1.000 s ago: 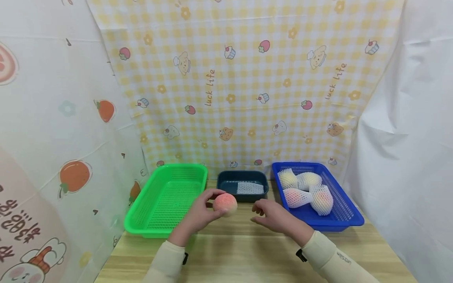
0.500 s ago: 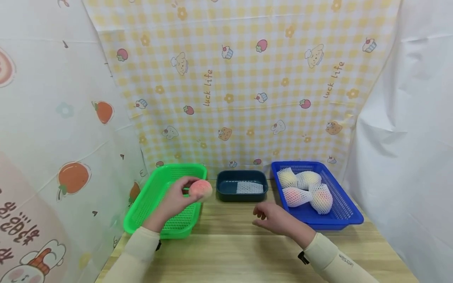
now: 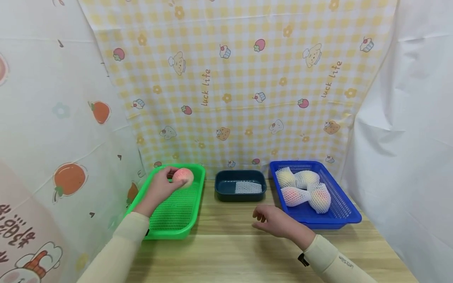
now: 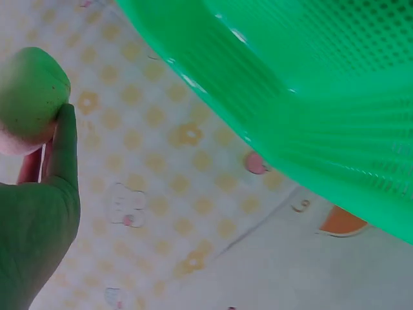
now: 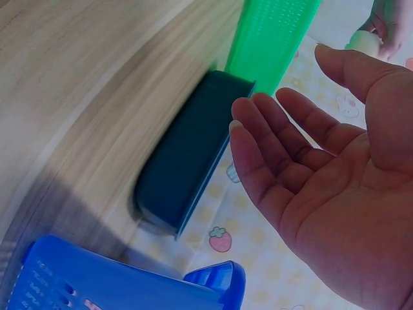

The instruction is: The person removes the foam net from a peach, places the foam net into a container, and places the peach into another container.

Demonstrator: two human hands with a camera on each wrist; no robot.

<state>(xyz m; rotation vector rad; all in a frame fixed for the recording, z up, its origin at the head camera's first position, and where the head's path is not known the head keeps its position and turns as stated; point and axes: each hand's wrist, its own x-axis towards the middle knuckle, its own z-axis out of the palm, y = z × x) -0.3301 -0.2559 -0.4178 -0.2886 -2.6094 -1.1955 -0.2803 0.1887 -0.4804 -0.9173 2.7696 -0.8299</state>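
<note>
From my end I see one round peach (image 3: 183, 177), pink on top, paling to cream below, pinched between thumb and fingers of the left hand (image 3: 160, 189), beyond its palm.

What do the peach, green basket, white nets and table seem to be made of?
Peach: real fruit or a model, I can't tell; matte, pink fading to cream.
Green basket: probably moulded plastic; glossy, bright highlights on its rim, rows of small holes.
White nets: perhaps plastic foam; matte, stretchy-looking open mesh.
Table: wood or wood-look laminate; satin-looking, with pale grain streaks.
</note>
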